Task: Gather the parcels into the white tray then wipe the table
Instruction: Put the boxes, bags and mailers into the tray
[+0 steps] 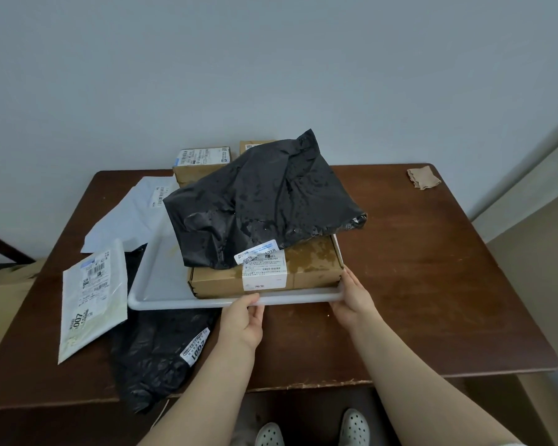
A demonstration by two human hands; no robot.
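1. Holding the white tray [162, 275] at centre frame: left grip [244, 312] pinches its near rim, right grip [351, 297] clasps its near-right corner.
2. Loaded with a cardboard box [310, 265] and a soft black bag [264, 201], it is probably heavy; hold opposite rims.

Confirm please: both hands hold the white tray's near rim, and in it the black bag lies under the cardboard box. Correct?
Not quite. The head view shows the black bag lying on top of the cardboard box, not under it. Both the left hand and the right hand do hold the white tray at its near rim.
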